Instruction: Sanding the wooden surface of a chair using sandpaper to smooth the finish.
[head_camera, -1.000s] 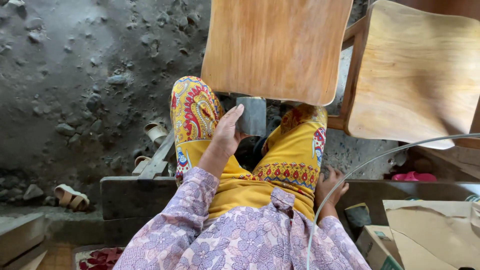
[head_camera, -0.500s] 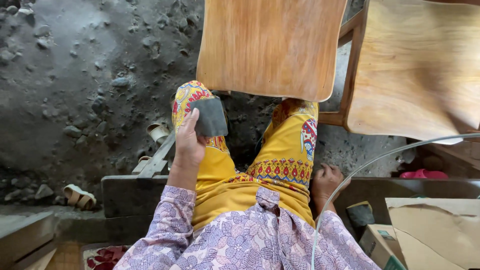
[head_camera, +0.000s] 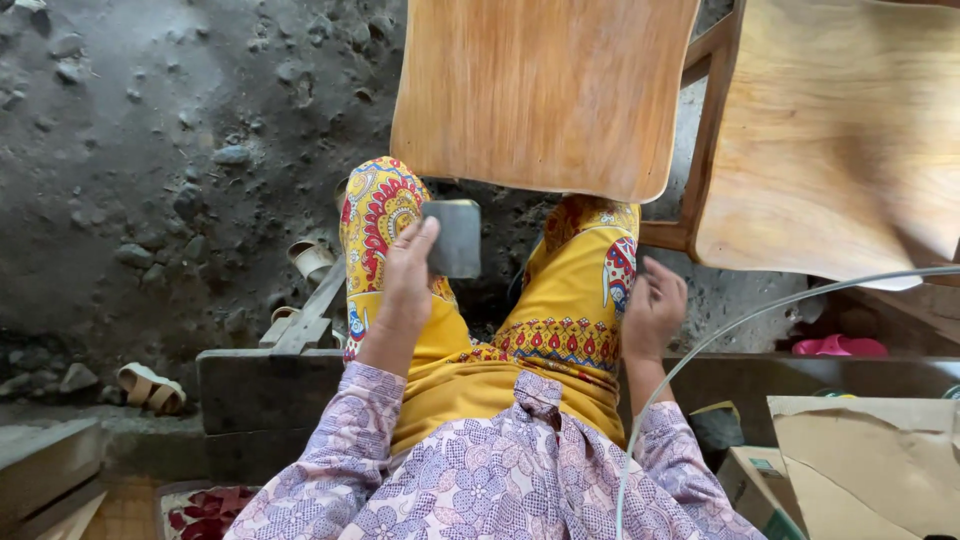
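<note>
Left hand (head_camera: 408, 285) pinches a flat grey rectangular block (head_camera: 455, 238) by its left edge, above the left knee, below the curved wooden chair seat (head_camera: 545, 95). It looks stiff and light, possibly abrasive. Right hand (head_camera: 652, 308) rests loosely curled and empty on the thigh.

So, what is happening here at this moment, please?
A person sits above a dirt floor, seen from their own head. The left hand holds up a small grey rectangular block over the left knee, gripped at its left edge. The right hand is loosely curled above the right thigh and seems to hold nothing. In front of the knees stands a curved wooden seat panel, with a second wooden panel to its right.
</note>
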